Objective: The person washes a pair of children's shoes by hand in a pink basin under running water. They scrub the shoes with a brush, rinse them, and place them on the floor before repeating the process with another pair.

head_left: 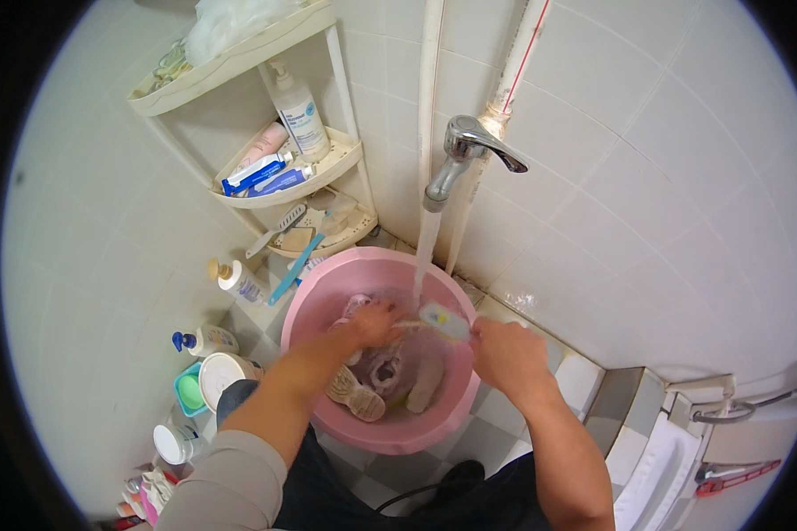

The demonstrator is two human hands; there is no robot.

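A pink basin (390, 438) on the floor holds cloudy water and wet shoes. One pale shoe sole with tread (354, 395) faces up, beside a shoe opening (385, 372) and another pale shoe (426, 382). Inside the basin my left hand (375, 324) is curled over the shoes; what its fingers grip is hidden. At the right rim my right hand (511, 354) is closed around one end of a pale, flat scrub brush (444, 320) with a yellow mark, blurred. Water runs from the chrome tap (460, 155) close to the brush.
A cream corner shelf (239, 196) carries a pump bottle (299, 113) and tubes. On the left floor stand more pump bottles (241, 283), a white tub (224, 379) and a teal container (189, 389). A blue-handled brush (296, 269) leans by the basin. A white fixture (660, 469) is at right.
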